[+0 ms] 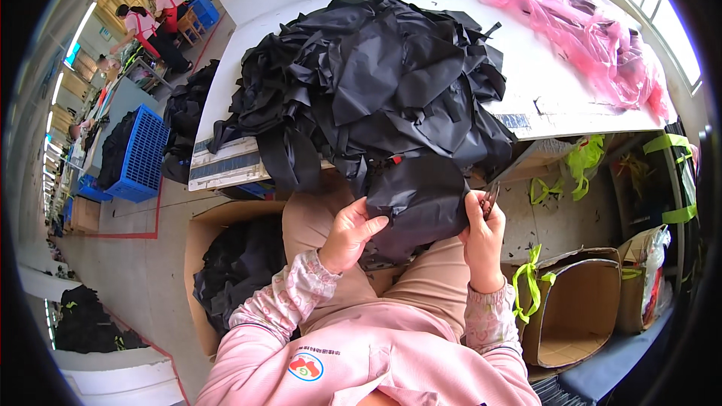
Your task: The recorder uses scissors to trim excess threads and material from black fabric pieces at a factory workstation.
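Workshop floor of pale concrete runs off toward 9 o'clock, with red lines painted on it and two people in pink tops bent over a bench far out at 11 o'clock. Filling the upper middle is a white table (526,68), its near edge bowed by the lens.

On the table, from centre up to 12 o'clock, lies a big heap of black fabric pieces (361,83), straps and flaps spilling over the near edge. At 1 o'clock on the same table sits a crumpled pink plastic sheet (594,37), well apart from the heap.

At 7 o'clock, beside the person's left knee, an open cardboard box (197,234) holds more black cloth. Another cardboard box (575,308) lies tipped on its side at 4 o'clock, a yellow-green strap tied at its mouth. A blue plastic crate (143,154) stands on the floor at 9 o'clock, just beside the table's left end.

Just below centre, over the person's lap, hangs a single black fabric piece (417,199), its top touching the overhanging heap. The left hand (350,233) pinches its left edge, fingers curled with the thumb on top. The right hand (481,233) is closed on its right edge and also grips small metal snips (491,197), whose blades stick up above the fingers at the cloth's edge.
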The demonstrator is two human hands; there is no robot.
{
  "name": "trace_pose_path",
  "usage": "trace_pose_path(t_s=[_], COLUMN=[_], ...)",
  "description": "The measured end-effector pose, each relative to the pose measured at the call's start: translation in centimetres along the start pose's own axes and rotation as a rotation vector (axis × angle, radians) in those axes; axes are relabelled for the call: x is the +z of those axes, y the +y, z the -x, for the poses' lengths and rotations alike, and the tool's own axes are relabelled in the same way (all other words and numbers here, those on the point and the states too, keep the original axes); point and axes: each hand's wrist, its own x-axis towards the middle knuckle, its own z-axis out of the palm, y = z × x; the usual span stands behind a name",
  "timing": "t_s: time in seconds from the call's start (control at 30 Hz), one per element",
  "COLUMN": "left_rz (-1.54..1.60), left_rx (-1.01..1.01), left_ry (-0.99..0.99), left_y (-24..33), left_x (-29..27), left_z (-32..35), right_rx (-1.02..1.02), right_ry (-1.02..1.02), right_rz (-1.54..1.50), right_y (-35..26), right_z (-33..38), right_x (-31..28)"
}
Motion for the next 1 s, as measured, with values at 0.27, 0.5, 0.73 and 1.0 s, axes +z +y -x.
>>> trace_pose_path(t_s=[0.27, 0.5, 0.73, 1.0], left_rz=[-0.364, -0.444, -0.403, -1.065], left_rx=[0.174, 0.321, 0.35, 0.538], left_ry=[0.093, 0.02, 0.018, -0.014], left_y=[-0.4, -1.0, 0.6, 1.4], left_x=[-1.4, 0.4, 1.4, -0.7], left_z=[-0.1, -0.1, 1.0, 0.6], right_rx=[-0.479, -0.494, -0.45, -0.517], right_ry=[0.014, -0.269, -0.317, -0.393], right_rz=[0.597, 0.517, 0.479, 0.531], right_y=[-1.2, 1.1, 1.4, 0.3], right_z=[1.9, 2.1, 1.6, 0.8], right_x=[2.0, 6.2, 5.4, 4.4])
